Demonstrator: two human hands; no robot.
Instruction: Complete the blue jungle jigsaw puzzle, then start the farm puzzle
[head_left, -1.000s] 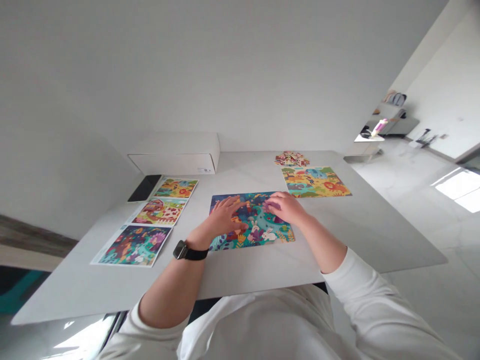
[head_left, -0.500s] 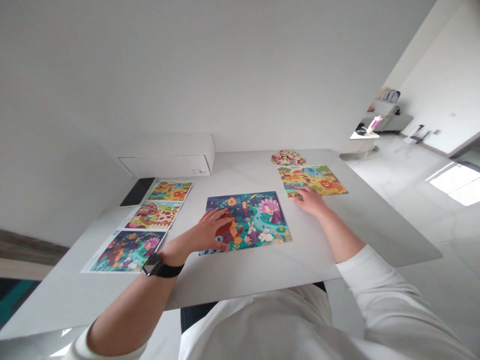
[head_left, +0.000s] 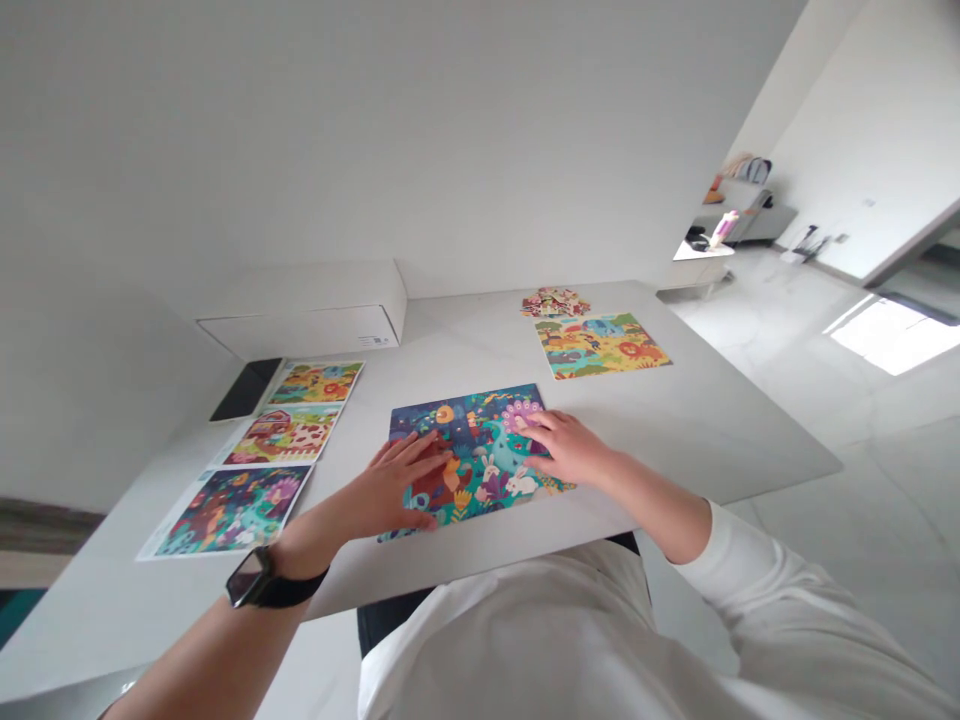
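A dark blue animal jigsaw puzzle point(head_left: 469, 420) lies assembled on the white table point(head_left: 675, 420) in front of me. My left hand point(head_left: 394, 485) rests flat on its left part, fingers spread, a black watch on the wrist. My right hand point(head_left: 566, 447) lies on the puzzle's right edge with fingers stretched out flat, holding nothing.
A yellow-green puzzle point(head_left: 600, 345) and a heap of loose pieces point(head_left: 555, 301) lie at the far right. Three picture sheets point(head_left: 281, 438) lie in a column at the left, beside a black phone point(head_left: 245, 390). A white box point(head_left: 300, 310) stands at the back.
My right hand came back from the yellow-green puzzle onto the right side of the blue puzzle. My left hand stayed on the blue puzzle. The view shifted a little.
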